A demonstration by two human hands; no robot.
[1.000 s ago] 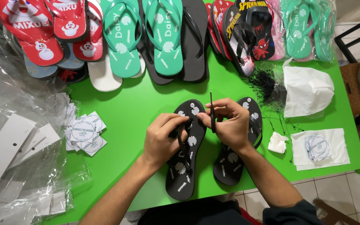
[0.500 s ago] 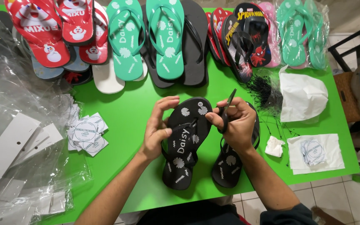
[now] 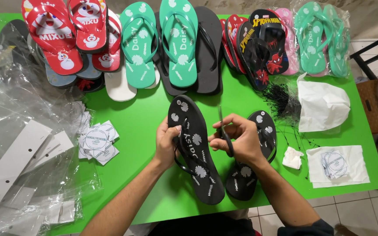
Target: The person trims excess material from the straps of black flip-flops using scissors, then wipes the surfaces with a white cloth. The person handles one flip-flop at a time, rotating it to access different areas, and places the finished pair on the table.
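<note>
My left hand (image 3: pixel 166 144) grips the left edge of a black flip-flop with white flower prints (image 3: pixel 194 148), holding it sole-up-facing me over the green table (image 3: pixel 141 118). My right hand (image 3: pixel 237 140) touches the sandal's right edge and holds a thin dark pointed tool (image 3: pixel 223 131) upright between the fingers. A second matching black flip-flop (image 3: pixel 252 170) lies on the table under my right wrist.
Rows of flip-flops line the table's far edge: red ones (image 3: pixel 62 35), teal ones (image 3: pixel 178 41), black ones (image 3: pixel 208 48), character-print ones (image 3: pixel 263 43), bagged teal ones (image 3: pixel 320 39). Clear plastic bags (image 3: pixel 18 144) and round labels (image 3: pixel 96 140) lie left. Black ties (image 3: pixel 281 98), white cloth (image 3: pixel 322 105) and paper sit right.
The black flip-flop has been turned and laid flatter, its toe now pointing away from me. My right hand has shifted left beside it with the tool still held.
</note>
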